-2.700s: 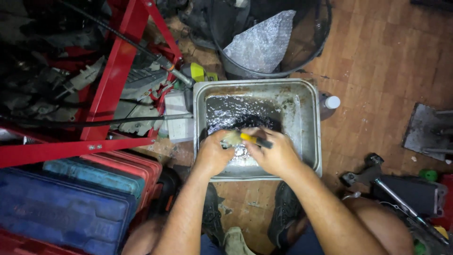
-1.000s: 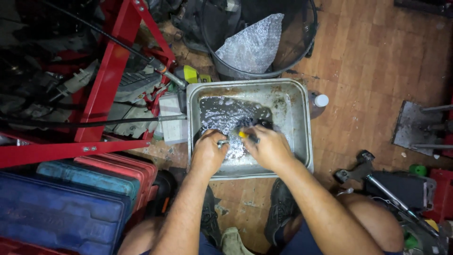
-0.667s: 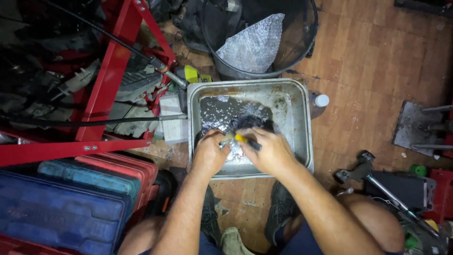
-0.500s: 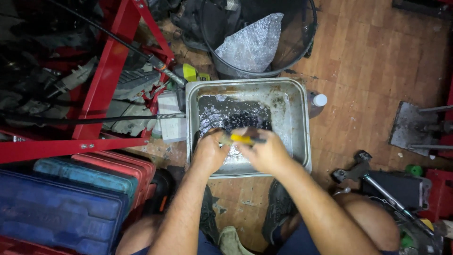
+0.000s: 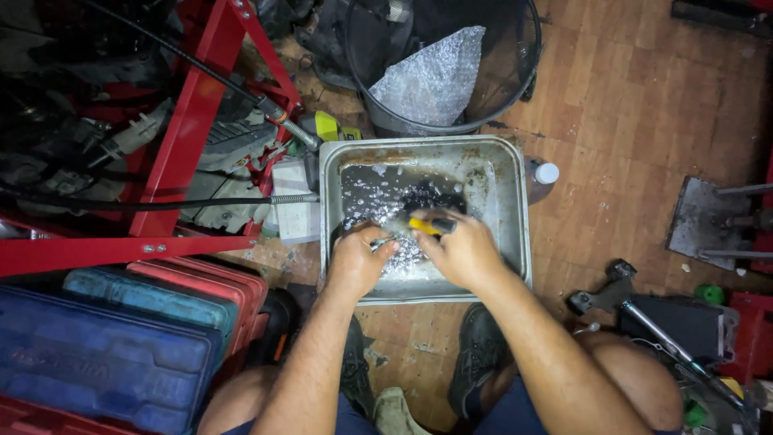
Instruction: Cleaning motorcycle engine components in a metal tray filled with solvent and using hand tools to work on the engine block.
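A metal tray (image 5: 515,217) holding dark, foamy liquid sits on the wooden floor between my feet. Both hands are over its near half. My right hand (image 5: 460,254) grips a brush with a yellow and black handle (image 5: 431,226), pointing left towards my other hand. My left hand (image 5: 356,259) is closed around a small metal part (image 5: 383,239) held just above the liquid; most of the part is hidden by my fingers. The brush tip meets the part between the two hands.
A black bin (image 5: 451,64) with bubble wrap stands behind the tray. A red steel frame (image 5: 185,137) with cables is on the left, tool cases (image 5: 121,330) below it. A white-capped bottle (image 5: 543,177) stands right of the tray. Metal tools (image 5: 644,310) lie to the right.
Both hands stay over the tray, shifting slightly left and right as the brush works against the part. The view has shifted a little.
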